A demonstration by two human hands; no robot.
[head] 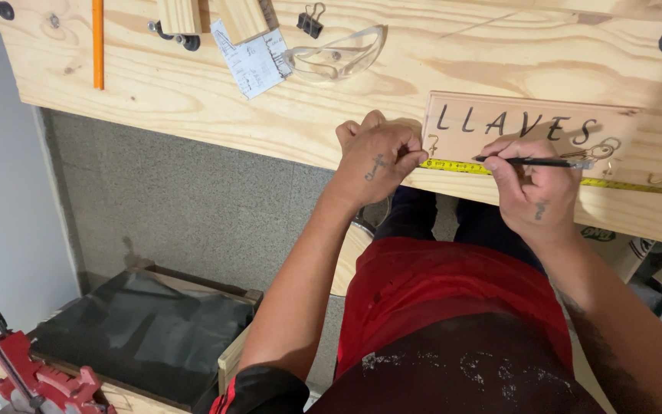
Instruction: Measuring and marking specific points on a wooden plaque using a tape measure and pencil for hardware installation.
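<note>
Pinching a pencil (534,162), the right hand (534,192) marks beside a yellow tape measure (461,165) — the left hand's (377,157) curled fingers pin the tape to the wooden sign (515,123).

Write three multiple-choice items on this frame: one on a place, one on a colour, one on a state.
1. Where do the safety glasses lie?
A. on the workbench, beyond the left hand
B. on the floor
C. on the red tool

2. What colour is the tape measure along the plaque?
A. white
B. yellow
C. blue

3. What is the right hand doing?
A. lying open and flat on the bench
B. hanging off the bench edge
C. holding a pencil at the tape

Answers:
1 A, the clear glasses rest on the bench top, farther from the person than the left hand.
2 B, the strip along the plaque's near edge is yellow.
3 C, the fingers pinch the dark pencil, its tip at the tape.
</note>
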